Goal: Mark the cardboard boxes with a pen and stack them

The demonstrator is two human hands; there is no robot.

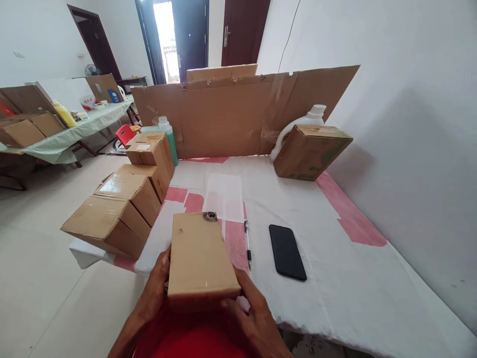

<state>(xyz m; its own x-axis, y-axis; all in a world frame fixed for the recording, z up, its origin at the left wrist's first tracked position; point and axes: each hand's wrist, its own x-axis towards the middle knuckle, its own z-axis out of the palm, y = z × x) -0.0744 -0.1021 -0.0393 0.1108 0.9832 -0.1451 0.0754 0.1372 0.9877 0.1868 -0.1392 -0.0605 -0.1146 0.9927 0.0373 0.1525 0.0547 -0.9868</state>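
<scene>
Head view: left hand [154,288] and right hand [253,311] grasp a small cardboard box [199,256] by its near end, held over the table [335,278] edge. Pen [247,243] and phone [286,251] lie just right of it.

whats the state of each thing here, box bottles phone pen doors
flat brown cardboard box: closed, held at its near end by left hand and right hand
black smartphone: screen dark, flat on table
slim pen: lying flat
white plastic jug: capped, upright
green bottle: capped, upright
tilted brown carton: closed
dark entrance door: open
</scene>
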